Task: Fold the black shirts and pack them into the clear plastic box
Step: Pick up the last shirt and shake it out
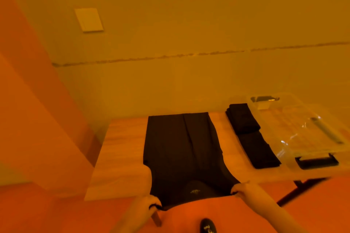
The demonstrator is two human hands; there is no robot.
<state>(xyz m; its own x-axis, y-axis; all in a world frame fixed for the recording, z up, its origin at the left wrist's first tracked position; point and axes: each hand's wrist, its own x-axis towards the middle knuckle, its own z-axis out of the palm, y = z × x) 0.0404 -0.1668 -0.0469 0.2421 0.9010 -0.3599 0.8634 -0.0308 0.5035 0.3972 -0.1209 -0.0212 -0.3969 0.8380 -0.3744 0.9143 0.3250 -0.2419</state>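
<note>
Black folded shirts beside clear box

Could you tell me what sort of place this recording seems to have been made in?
Probably a plain indoor room, perhaps in a home, though that is a guess. A bare wall carries a switch plate, and a small wooden table stands against it, holding black shirts and a clear plastic box.

Matt black cloth shirt lies on a smooth pale wooden table. The box at right is clear glossy plastic with black plastic latches.
</note>
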